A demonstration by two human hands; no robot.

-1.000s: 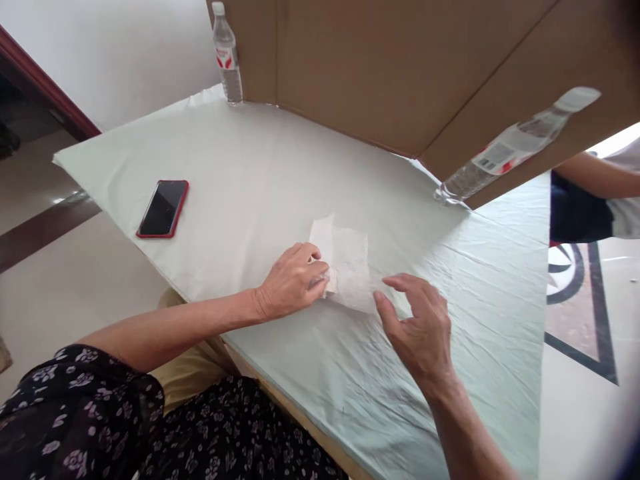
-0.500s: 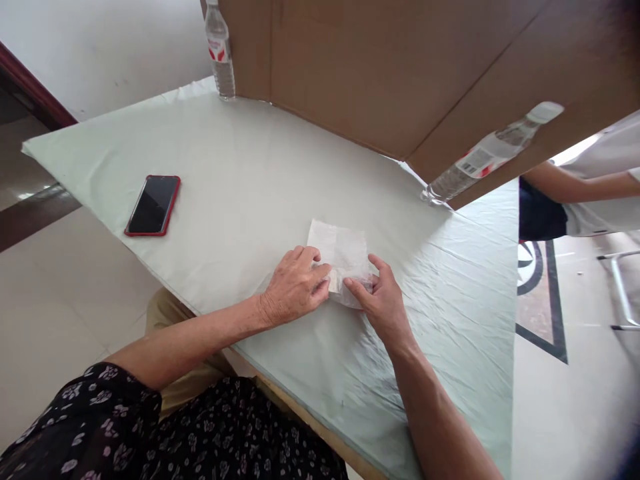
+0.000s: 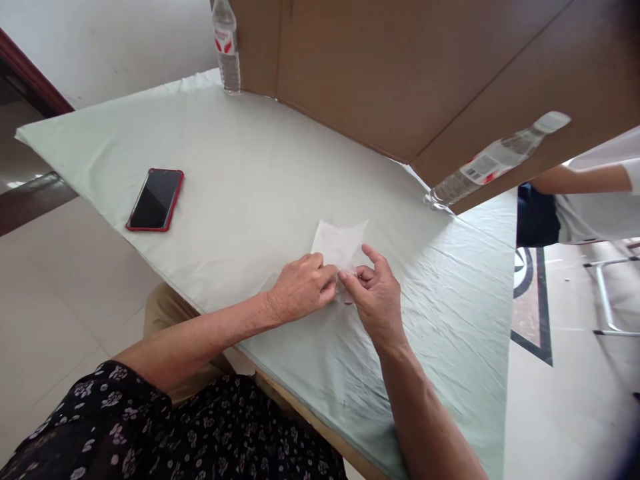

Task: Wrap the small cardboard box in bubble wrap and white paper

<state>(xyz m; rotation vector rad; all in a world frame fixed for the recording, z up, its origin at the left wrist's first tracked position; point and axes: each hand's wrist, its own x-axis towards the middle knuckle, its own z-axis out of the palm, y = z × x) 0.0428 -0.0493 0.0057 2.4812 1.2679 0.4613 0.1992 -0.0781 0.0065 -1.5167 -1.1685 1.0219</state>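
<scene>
Left hand (image 3: 306,287) curled, thumb and fingers closed at the near-left edge of a thin white paper (image 3: 340,241); right hand (image 3: 376,293) pinching the near-right edge between thumb and bent fingers, index finger lifted off to the far side. Paper sits between the two hands, its far part fanning out just beyond the fingertips, near part bunched and mostly covered by them; can't tell what, if anything, is inside that bunch. Main risk: tearing. Sheet looks flimsy, and hands pulling apart or pinching unevenly would likely rip it right at the fingertips. Second: slipping. Little paper shows in the right hand's pinch, so that edge could spring loose if the thumb eases. Third: crooked creases, since the two far corners flare up and aren't pinned by either hand. Cloth (image 3: 240,200) under the hands is wrinkled to the right of the right hand, so a dragging forearm could shift it. Phone (image 3: 155,200) lies well left of the left hand, unlikely to be bumped. Right bottle (image 3: 495,163) stands beyond and right of the right hand, against the cardboard (image 3: 350,73); a wide outward swing might knock it.
</scene>
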